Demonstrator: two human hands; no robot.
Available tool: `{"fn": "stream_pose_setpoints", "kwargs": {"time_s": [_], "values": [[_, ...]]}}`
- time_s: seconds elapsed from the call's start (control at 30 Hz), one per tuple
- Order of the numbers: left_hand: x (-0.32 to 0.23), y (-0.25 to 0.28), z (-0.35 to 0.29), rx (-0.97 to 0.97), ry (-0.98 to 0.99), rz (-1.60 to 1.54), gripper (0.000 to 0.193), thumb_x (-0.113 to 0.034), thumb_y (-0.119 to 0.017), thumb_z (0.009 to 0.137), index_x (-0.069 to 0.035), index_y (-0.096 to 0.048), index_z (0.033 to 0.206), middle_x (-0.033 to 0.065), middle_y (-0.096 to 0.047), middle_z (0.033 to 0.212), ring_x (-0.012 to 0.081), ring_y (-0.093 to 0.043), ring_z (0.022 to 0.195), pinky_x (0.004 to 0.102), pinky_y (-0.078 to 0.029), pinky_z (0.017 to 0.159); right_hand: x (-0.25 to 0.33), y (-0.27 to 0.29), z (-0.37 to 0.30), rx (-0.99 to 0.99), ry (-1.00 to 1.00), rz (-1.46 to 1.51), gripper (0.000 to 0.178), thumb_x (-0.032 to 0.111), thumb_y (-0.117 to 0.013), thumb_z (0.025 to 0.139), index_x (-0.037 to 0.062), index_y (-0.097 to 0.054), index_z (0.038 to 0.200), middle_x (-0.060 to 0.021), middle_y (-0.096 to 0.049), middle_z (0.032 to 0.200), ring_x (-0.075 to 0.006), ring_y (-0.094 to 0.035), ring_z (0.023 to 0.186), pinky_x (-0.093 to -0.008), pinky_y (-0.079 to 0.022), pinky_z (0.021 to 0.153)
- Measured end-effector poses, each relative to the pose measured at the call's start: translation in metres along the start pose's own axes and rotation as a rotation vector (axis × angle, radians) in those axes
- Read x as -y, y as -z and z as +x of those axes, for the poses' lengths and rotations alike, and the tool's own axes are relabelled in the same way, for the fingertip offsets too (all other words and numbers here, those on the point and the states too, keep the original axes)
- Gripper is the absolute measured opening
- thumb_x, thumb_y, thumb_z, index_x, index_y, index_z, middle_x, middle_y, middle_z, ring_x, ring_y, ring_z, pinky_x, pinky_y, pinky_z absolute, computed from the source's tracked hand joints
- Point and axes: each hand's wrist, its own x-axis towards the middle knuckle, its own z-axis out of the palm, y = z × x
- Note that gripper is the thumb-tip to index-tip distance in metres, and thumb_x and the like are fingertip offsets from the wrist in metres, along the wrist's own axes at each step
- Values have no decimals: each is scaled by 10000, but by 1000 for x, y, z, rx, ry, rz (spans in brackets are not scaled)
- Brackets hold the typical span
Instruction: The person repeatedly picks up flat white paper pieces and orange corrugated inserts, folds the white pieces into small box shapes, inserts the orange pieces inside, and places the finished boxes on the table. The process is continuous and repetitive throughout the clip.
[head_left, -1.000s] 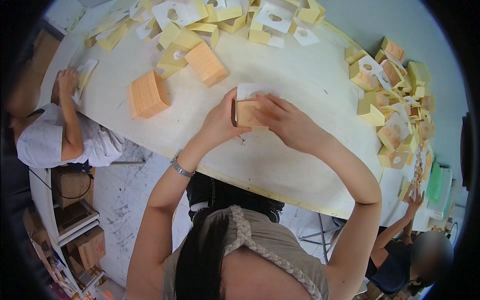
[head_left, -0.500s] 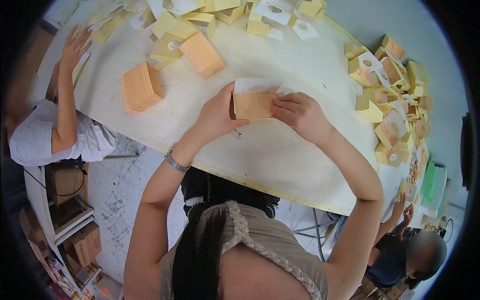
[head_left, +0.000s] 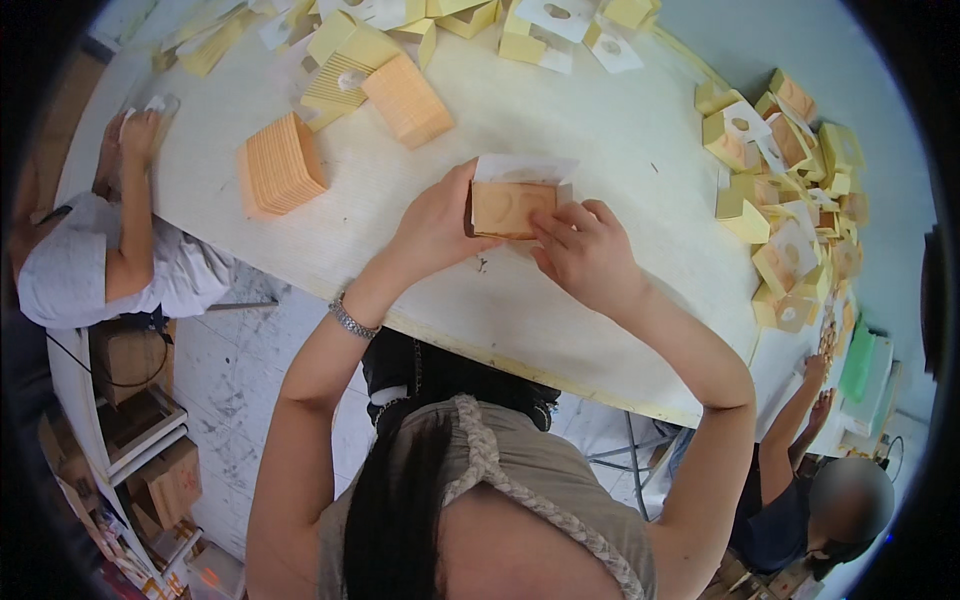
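Observation:
Over the middle of the table, my left hand (head_left: 437,215) grips a small box by its left side. The box's white lid flap (head_left: 525,168) stands up at the back. Inside it lies a tan insert (head_left: 515,208) with shallow round recesses. The fingertips of my right hand (head_left: 590,248) touch the right part of this insert, fingers bent and apart, thumb below near the front edge. Left of the box stands a stack of tan inserts (head_left: 282,165). Farther back, another tan stack (head_left: 410,100) leans by a row of nested yellow pieces (head_left: 337,92).
More yellow and white boxes (head_left: 550,25) lie along the table's far edge. A heap of yellow boxes (head_left: 785,200) fills the right side. One co-worker (head_left: 120,240) is at the left edge, another (head_left: 800,500) at the lower right. Shelves with cartons (head_left: 165,480) stand lower left.
My right hand has slid from the box's right side onto the insert, and its fingers have spread. The box has tipped, showing more of the recesses. The left co-worker's raised hand has come down.

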Motion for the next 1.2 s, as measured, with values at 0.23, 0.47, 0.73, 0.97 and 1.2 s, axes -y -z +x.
{"fn": "stream_pose_setpoints", "kwargs": {"time_s": [0.23, 0.47, 0.73, 0.97, 1.2], "values": [[10, 0, 6, 43, -35, 33, 947, -184, -848, 634, 7, -331, 1404, 221, -578, 1167, 390, -571, 1069, 421, -487, 895, 12, -16, 14, -7, -20, 71, 264, 176, -731, 713, 84, -703, 959, -17, -673, 1108, -197, -586, 911, -343, -480, 721], [3, 5, -4, -7, -170, 28, 1036, -198, -839, 678, -20, -219, 1488, 203, -410, 1428, 347, -429, 1308, 400, -398, 1061, -25, -35, -12, -217, -189, -25, 260, 110, -643, 771, 82, -668, 1028, -93, -658, 1009, -266, -612, 839, -404, -510, 719], [13, 1, -1, -96, -88, -184, 928, -112, -778, 764, -38, -205, 1490, 175, -389, 1449, 292, -465, 1293, 406, -402, 1060, -118, -54, 116, -205, -852, 298, 456, 290, -712, 810, -33, -628, 1121, -206, -667, 1064, -319, -629, 988, -397, -489, 908], [39, -3, 1, -177, 6, -619, 854, -45, -729, 806, -70, -222, 1493, 155, -399, 1446, 262, -502, 1260, 378, -428, 1033, -143, -72, 124, -714, -1089, 1380, 222, 189, -634, 865, 8, -623, 992, -26, -606, 754, -83, -567, 657, -227, -441, 582], [24, 27, -8, 35, 57, -762, 1066, -74, -842, 700, -94, -158, 1518, 143, -412, 1443, 255, -489, 1264, 392, -428, 1026, -23, 0, 53, -56, -179, 901, 57, 77, -611, 799, 39, -652, 786, -81, -644, 746, -164, -584, 633, -295, -462, 615]]}}
